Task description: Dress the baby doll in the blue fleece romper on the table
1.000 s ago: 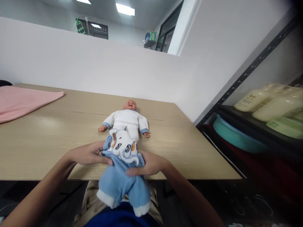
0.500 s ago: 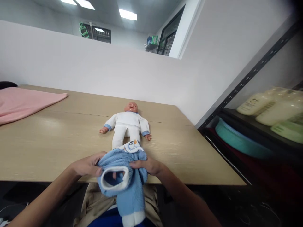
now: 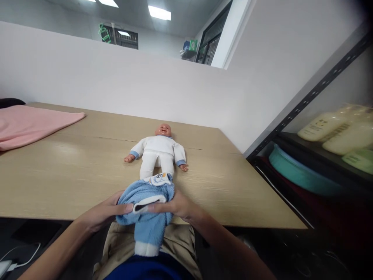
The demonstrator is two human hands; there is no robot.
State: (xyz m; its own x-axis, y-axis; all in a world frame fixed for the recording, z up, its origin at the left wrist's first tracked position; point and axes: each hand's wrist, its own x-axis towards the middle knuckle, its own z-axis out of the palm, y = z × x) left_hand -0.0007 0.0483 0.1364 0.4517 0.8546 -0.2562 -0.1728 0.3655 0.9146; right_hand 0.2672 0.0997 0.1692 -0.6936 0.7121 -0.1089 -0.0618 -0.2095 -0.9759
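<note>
Head view: both hands, left hand and right hand, have their fingers clamped on a fluffy blue fleece garment with white cuffs, bunched at the near table edge. Beyond lies a plastic doll in white, on pale wood-grain. Pink cloth lies far left.

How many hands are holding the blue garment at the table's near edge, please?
2. The left hand grips the blue garment on its left side, the right hand on its right, both beside the white-trimmed opening; no other hands show.
</note>
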